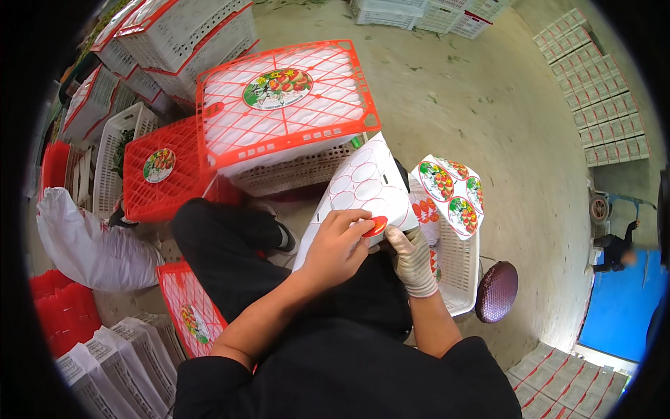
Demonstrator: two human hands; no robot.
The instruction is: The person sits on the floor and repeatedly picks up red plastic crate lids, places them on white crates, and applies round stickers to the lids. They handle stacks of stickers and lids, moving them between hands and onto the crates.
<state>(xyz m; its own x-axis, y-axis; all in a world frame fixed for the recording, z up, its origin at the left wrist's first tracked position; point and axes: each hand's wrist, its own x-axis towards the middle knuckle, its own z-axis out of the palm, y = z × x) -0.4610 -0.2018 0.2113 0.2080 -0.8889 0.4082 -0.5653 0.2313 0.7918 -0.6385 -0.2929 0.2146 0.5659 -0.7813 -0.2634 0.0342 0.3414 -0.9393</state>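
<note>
A white sticker sheet (pixel 343 183) printed with empty oval outlines lies slanted over my lap. At its near right corner is a red oval sticker (pixel 379 226), whose left edge is pinched by the fingertips of my bare left hand (pixel 335 246). My right hand (pixel 412 259), in a striped work glove, grips the sheet's corner beside that sticker. Its thumb shows at the edge while other fingers are hidden. In front stands a crate with a red lattice lid (pixel 293 123), white padding under it and an oval fruit label (pixel 278 89) on top.
On my right, a white plastic basket (pixel 460 283) holds printed sticker sheets (pixel 453 191); a round purple stool seat (pixel 497 291) adjoins it. Red lids (pixel 167 194), a white sack (pixel 99 246) and stacked crates (pixel 178 42) crowd the left. Far right, a person (pixel 612 249) is near a hand truck (pixel 600 207).
</note>
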